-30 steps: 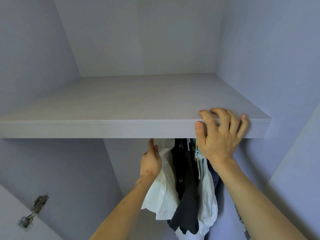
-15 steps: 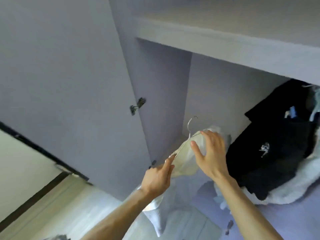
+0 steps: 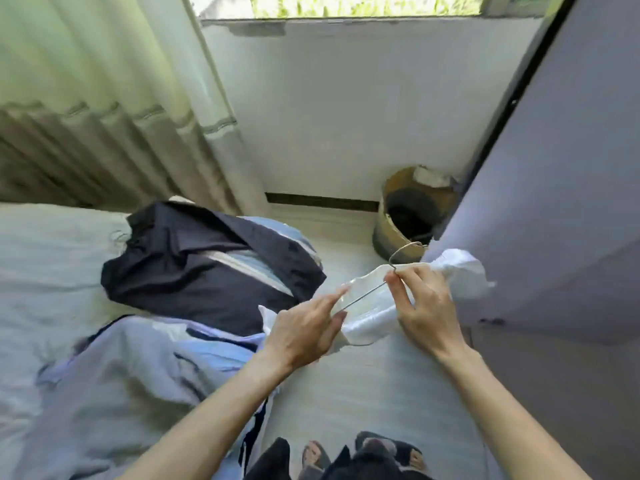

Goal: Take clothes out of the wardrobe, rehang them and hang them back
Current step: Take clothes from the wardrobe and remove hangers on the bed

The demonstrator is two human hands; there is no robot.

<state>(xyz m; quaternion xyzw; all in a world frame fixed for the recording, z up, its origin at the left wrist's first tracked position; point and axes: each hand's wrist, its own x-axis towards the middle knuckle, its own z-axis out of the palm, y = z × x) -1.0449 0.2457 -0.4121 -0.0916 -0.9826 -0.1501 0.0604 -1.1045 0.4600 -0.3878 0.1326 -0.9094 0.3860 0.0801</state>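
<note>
Pale bedding covers the bed (image 3: pixel 41 271), a dark jacket (image 3: pixel 194 271) laid on it. Over its edge the white garment (image 3: pixel 374 318) hangs on a wire hanger (image 3: pixel 363 295): right hand (image 3: pixel 426 306) pinches the hanger's neck to steady it, left hand (image 3: pixel 304 330) pinches the shoulder, probably to free it.

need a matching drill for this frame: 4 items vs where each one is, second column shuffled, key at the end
Column 1
1. white garment
2. dark garment
3. basket
4. curtain

Column 2
a. on the floor by the wall, beside the wardrobe door
b. on a wire hanger, held between left hand and right hand
c. hanging at upper left, next to the window
d. lying on the bed

Pairs: 1-b, 2-d, 3-a, 4-c
</note>
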